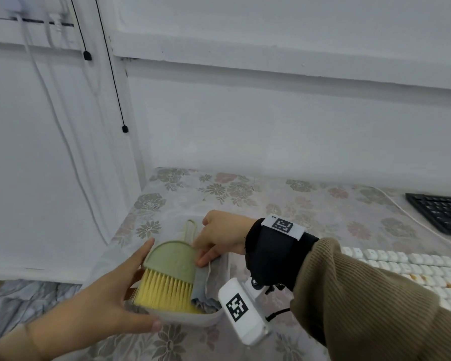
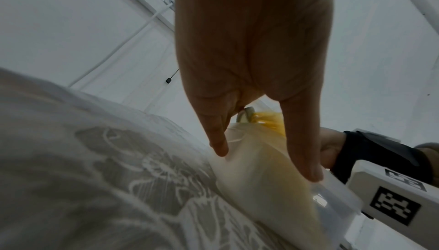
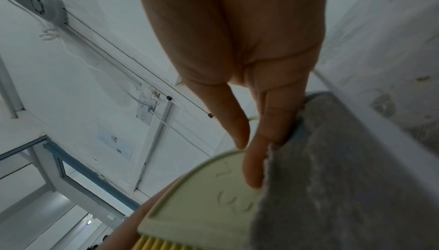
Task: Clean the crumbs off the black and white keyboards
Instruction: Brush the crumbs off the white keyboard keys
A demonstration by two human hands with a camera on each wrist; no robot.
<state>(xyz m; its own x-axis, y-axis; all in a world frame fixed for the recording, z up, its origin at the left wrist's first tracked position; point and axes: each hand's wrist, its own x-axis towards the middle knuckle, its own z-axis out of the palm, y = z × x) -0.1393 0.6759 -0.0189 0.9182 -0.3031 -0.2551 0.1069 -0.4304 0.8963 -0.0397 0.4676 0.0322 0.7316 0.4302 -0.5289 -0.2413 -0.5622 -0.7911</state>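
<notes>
Left hand: the left hand (image 1: pixel 110 290) has its fingers straight, cupping the left side and near rim of the white tray (image 1: pixel 193 320); the thumb lies along the near edge, and in the left wrist view the fingertips (image 2: pixel 308 171) press the tray wall.
Right hand: the right hand (image 1: pixel 224 235), fingers extended, touches the right edge of the green brush (image 1: pixel 171 261); in the right wrist view its fingers (image 3: pixel 255 164) lie between the brush back and the grey cloth (image 3: pixel 332 179). Whether it grips anything I cannot tell.
Brush: green head with yellow bristles (image 1: pixel 164 293), lying in the tray between the two hands, its loop handle pointing away from the person.
Cloth: tucked in the tray just right of the brush, under the right hand.
White keyboard: the white keyboard (image 1: pixel 412 267) lies on the bench behind the right forearm, with orange crumbs (image 1: pixel 427 280) among its keys.
Black keyboard: the black keyboard (image 1: pixel 443 212) sits beyond the white one, well right of both hands.
Bench: covered with a floral cloth (image 1: pixel 245 194).
</notes>
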